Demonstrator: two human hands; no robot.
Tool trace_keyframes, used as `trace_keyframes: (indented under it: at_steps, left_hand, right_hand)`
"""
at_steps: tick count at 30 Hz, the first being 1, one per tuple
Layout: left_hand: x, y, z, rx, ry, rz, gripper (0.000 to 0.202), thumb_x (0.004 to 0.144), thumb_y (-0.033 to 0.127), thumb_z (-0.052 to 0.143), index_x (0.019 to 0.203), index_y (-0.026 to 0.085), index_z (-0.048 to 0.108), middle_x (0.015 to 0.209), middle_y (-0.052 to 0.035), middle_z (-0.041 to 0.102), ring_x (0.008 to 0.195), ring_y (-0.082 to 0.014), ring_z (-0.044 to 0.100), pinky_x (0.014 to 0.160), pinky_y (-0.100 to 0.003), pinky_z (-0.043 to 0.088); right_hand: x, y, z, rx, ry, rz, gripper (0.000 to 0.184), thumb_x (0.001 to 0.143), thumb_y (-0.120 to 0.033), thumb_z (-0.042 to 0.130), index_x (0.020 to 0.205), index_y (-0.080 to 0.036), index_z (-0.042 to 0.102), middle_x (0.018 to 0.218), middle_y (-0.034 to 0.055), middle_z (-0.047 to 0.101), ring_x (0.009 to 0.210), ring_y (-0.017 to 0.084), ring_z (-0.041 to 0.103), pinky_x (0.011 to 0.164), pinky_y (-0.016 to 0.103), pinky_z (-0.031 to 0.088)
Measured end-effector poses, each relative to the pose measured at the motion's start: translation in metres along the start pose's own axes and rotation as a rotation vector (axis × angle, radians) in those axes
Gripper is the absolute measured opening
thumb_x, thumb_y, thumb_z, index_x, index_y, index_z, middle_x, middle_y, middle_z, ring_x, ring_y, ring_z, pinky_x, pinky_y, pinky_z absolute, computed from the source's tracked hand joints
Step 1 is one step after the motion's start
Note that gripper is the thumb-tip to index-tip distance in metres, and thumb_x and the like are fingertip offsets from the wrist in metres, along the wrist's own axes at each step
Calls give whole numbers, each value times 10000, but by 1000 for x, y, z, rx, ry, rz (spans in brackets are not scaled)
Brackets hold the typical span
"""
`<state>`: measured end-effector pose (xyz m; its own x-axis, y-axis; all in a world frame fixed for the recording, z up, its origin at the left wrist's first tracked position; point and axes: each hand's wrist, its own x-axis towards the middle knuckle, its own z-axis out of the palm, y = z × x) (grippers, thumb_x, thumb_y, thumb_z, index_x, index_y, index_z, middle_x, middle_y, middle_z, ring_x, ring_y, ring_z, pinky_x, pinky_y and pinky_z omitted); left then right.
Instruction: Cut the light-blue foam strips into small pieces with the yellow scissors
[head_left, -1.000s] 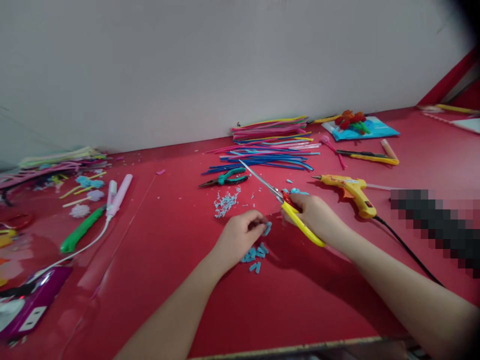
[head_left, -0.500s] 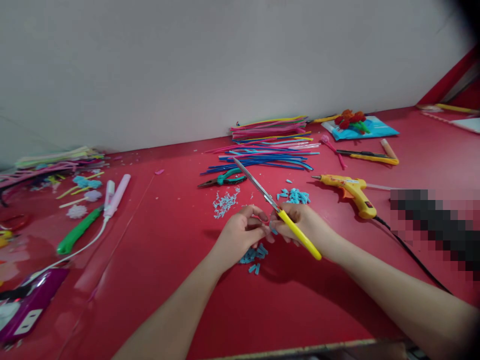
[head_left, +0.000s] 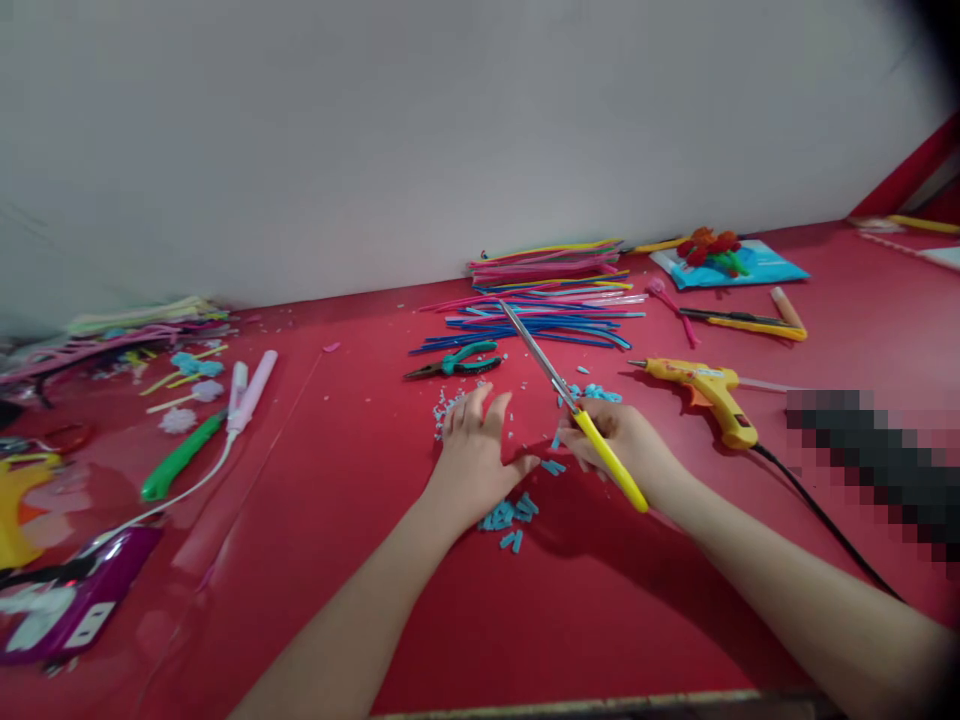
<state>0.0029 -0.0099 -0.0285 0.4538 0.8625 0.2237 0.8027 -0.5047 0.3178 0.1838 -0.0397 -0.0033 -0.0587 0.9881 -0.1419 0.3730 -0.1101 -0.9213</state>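
Note:
My left hand (head_left: 474,462) is open, fingers spread, over the red table beside pale small scraps (head_left: 442,408). Just below its wrist lies a pile of short blue pieces (head_left: 504,514). My right hand (head_left: 616,440) is closed on a pair of scissors (head_left: 611,460) with yellow handles, their metal blades pointing up and left. A small blue piece (head_left: 556,440) shows at the right fingertips; whether they grip it I cannot tell. More blue pieces (head_left: 553,467) lie between the hands. Behind the right hand sits another blue pile (head_left: 600,393), partly covered.
Pliers (head_left: 454,361) lie ahead, before bundles of coloured pipe cleaners (head_left: 540,325). To the right are a yellow glue gun (head_left: 701,385) with a black cord and a yellow cutter (head_left: 757,325). At left are a pink hot iron (head_left: 249,390), a green-handled tool (head_left: 180,458) and a purple box (head_left: 97,600).
My left hand has opened and moved away from the right, its fingers spreading toward the pale scraps. The right hand still holds the scissors. The view has shifted slightly.

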Motion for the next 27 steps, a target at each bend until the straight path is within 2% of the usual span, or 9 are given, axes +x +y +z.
trace_keyframes:
  at_steps: [3,6,11,14,19,21,23,25,27]
  left_hand:
    - [2,-1,-4,79,-78,6,740,622,515,557,1249,226,292,1327,-135,246,1220,-348,206,956,-510,193]
    - [6,-5,-5,136,-128,4,809,585,552,563,1263,207,288,1336,-144,245,1216,-369,207,957,-513,185]
    - [16,-20,1,222,-98,-46,733,654,533,503,1261,161,324,1351,-160,244,1225,-345,216,988,-475,148]
    - [19,-21,5,239,-39,-16,718,694,544,443,1270,134,309,1352,-174,240,1239,-325,195,999,-469,125]
    - [28,-12,13,221,-3,205,828,634,643,434,1282,146,294,1366,-150,242,1263,-307,146,1013,-489,48]
    - [34,-15,15,239,57,213,722,705,564,421,1274,132,315,1366,-162,247,1264,-300,156,1009,-498,45]
    - [40,-23,13,263,155,152,565,778,402,414,1257,111,345,1347,-181,277,1259,-301,177,1001,-510,56]
    - [42,-30,5,252,239,85,475,792,253,408,1236,90,372,1320,-196,310,1245,-300,214,995,-509,89]
    - [38,-30,-6,166,275,48,446,765,181,431,1206,119,412,1282,-178,359,1209,-287,282,981,-483,170]
  right_hand:
    - [2,3,-3,-39,-58,4,72,696,-241,430,675,-182,467,481,-51,505,362,54,383,394,180,292]
    - [2,5,-3,-189,-127,2,95,681,-257,448,641,-174,471,536,-25,531,405,58,376,406,186,267]
    - [-1,6,2,-459,-100,-64,142,641,-300,522,597,-170,482,517,-13,499,448,73,372,417,198,207]
    - [-3,2,0,-407,-111,-45,104,653,-265,492,612,-172,513,546,1,546,455,84,419,426,197,234]
    - [-2,-4,-10,-209,-20,-23,127,669,-236,447,592,-171,523,554,2,569,425,82,429,428,201,281]
    - [-1,-3,-12,-128,-15,-27,123,672,-233,441,606,-170,524,574,1,583,401,72,416,424,199,294]
    - [0,-1,-12,-90,-6,-20,105,669,-225,441,625,-172,521,585,0,593,385,66,406,416,198,298]
    - [0,-1,-10,-81,-3,-20,92,665,-217,442,625,-173,512,568,-3,587,393,69,415,415,194,304]
    - [-1,-3,-7,-73,-1,-15,79,660,-210,445,608,-176,494,523,-13,558,404,72,425,415,188,308]
